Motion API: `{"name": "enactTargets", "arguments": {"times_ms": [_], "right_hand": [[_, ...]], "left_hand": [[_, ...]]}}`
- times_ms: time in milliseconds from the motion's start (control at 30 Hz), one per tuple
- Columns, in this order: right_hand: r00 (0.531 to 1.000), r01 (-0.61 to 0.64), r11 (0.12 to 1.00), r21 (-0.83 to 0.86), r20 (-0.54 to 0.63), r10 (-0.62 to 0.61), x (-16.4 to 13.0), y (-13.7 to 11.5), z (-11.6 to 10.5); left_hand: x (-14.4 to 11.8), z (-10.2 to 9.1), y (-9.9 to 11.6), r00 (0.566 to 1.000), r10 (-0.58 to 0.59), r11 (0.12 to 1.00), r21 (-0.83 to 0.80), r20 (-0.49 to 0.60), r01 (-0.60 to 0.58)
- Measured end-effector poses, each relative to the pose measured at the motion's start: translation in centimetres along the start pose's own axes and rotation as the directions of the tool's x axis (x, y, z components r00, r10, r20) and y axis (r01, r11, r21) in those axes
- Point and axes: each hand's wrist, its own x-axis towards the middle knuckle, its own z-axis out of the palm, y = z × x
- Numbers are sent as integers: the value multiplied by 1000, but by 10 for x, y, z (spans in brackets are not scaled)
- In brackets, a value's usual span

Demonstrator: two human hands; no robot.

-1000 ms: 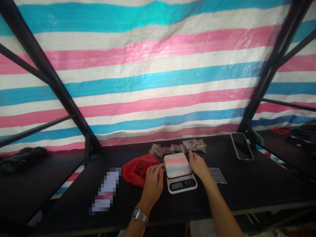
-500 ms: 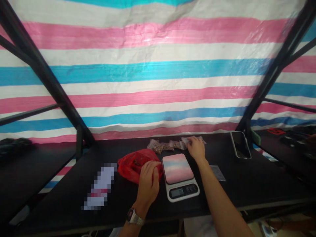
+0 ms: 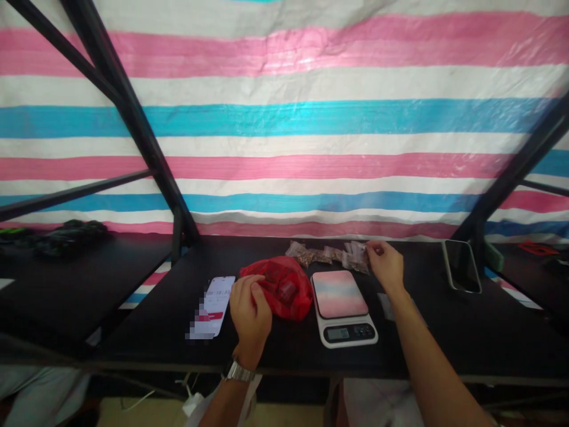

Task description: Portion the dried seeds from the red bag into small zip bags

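Head view: left hand grips the red bag; right hand pinches a small packet.

Little can be read. The phone lying left of the red bag shows dark digits near the top of its lit screen, apparently "10:32" or close to it; the rest of that screen is blurred out. The scale has a small grey display with digits too small to make out.
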Motion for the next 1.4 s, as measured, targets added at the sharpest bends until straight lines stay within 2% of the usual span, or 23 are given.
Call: {"name": "enactTargets", "arguments": {"times_ms": [100,200,300,467,733,1133,1400], "right_hand": [[995,39,994,105,82,-48,-22,-14,-4],[975,71,981,179,195,-106,-49,-28,2],[965,75,975,209,232,-124,-63,-39,6],[985,10,976,217,169,-47,-64,-42,1],[997,-70,964,255,46,60,-64,-38,1],[991,-100,932,348,-50,125,-65,-31,0],[991,-93,931,352,-53,119,-63,-27,4]], "left_hand": [[2,-8,-6,1000,-14,999,39,-7,14],[1,-12,-9,1000,-10,998,59,22,8],[-3,-17,-12,999,-10,997,81,32,7],[-19,-33,-12,1000,-8,996,90,13,7],[-61,-58,12,994,102,993,50,23,-103],[-84,-49,48,966,256,967,-19,42,-256],[-88,-45,58,959,279,960,-26,44,-278]]}}
